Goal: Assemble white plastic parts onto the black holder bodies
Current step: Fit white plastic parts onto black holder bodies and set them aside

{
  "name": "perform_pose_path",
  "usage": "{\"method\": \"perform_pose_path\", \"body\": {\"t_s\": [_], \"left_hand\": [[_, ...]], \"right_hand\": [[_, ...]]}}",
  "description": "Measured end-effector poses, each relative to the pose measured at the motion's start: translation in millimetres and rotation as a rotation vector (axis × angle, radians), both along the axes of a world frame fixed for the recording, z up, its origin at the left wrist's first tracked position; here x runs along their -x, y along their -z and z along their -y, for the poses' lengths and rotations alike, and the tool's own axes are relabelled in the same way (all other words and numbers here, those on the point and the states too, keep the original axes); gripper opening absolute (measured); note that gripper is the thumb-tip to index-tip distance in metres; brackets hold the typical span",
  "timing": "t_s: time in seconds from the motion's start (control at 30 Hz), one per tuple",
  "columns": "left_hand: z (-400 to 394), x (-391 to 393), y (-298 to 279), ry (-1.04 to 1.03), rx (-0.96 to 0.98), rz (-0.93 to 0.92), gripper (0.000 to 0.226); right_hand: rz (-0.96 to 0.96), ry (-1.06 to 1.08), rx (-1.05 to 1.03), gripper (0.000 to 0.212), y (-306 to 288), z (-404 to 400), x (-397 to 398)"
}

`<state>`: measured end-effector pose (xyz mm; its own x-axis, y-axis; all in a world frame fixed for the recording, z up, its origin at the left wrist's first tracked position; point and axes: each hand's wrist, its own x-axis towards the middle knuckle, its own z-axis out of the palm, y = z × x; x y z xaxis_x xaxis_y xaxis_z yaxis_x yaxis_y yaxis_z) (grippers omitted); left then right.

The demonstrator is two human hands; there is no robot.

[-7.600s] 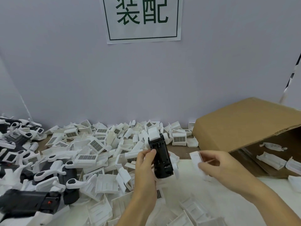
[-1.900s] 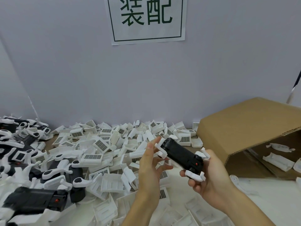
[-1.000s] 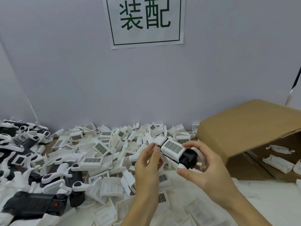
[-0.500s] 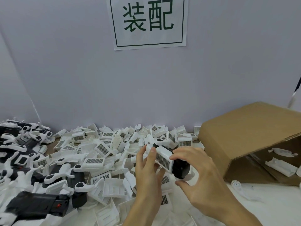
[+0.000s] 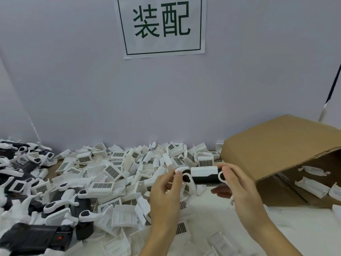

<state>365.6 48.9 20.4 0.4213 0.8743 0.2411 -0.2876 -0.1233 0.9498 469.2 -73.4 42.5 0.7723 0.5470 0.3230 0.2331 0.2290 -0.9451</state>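
Surroundings first: we see a heap of loose white parts [image 5: 118, 169] spread over the surface [image 5: 295, 228] from centre to left, running back to the grey wall [image 5: 73, 89]. At far left is a pile of finished holders [image 5: 27, 182] — black bodies with white arms. A paper sign [image 5: 162, 26] with green characters hangs on the wall. A cardboard box [image 5: 276, 145] lies on its side at right, its opening facing us, with more white pieces [image 5: 311, 187] inside. Nothing blocks our view of the hands; the heap sits directly behind and below them.

Our left hand [image 5: 166, 193] pinches the left end of the black holder body [image 5: 204, 177], thumb and fingertips closed on the white arm there. Our right hand [image 5: 239, 183] grips the right end, fingers curled over the top and thumb underneath.

The holder is held in the air above the near edge of the heap, just left of the box. Its long axis runs roughly level, left to right. A white cover [image 5: 203, 171] sits on its upper side — white loop pieces show at both ends.
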Motion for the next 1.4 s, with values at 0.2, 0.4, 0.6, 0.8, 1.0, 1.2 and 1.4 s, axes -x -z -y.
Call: {"method": "perform_pose_path", "body": {"t_s": [0.2, 0.4, 0.6, 0.8, 1.0, 1.2, 1.4], "left_hand": [[6.3, 1.2, -2.9, 0.173, 0.076, 0.070, 0.024], [-3.3, 0.9, 4.0, 0.160, 0.282, 0.192, 0.027], [-12.0, -3.1, 13.6, 0.012, 0.136, 0.080, 0.012], [-7.6, -6.3, 7.2, 0.081, 0.225, 0.146, 0.032], [-1.2, -7.9, 5.2, 0.156, 0.193, 0.113, 0.012], [-3.6, -8.2, 4.3, 0.169, 0.125, 0.012, 0.011], [-5.8, -13.4, 9.5, 0.156, 0.091, -0.058, 0.016]], "right_hand": [[-0.502, -0.165, 0.147, 0.048, -2.9, 6.6, -14.3], [-0.448, -0.456, 0.366, 0.059, -4.7, 11.6, -9.0], [-0.274, -0.454, 0.463, 0.022, -9.5, 9.1, 1.6], [-0.278, -0.230, 0.401, 0.014, -2.9, -8.6, 2.2], [-0.494, -0.097, -0.047, 0.020, -45.9, -2.3, -55.8], [-0.535, 0.127, -0.436, 0.030, -128.7, 23.5, -146.8], [-0.630, 0.222, -0.472, 0.054, -148.2, 69.3, -195.1]]}}
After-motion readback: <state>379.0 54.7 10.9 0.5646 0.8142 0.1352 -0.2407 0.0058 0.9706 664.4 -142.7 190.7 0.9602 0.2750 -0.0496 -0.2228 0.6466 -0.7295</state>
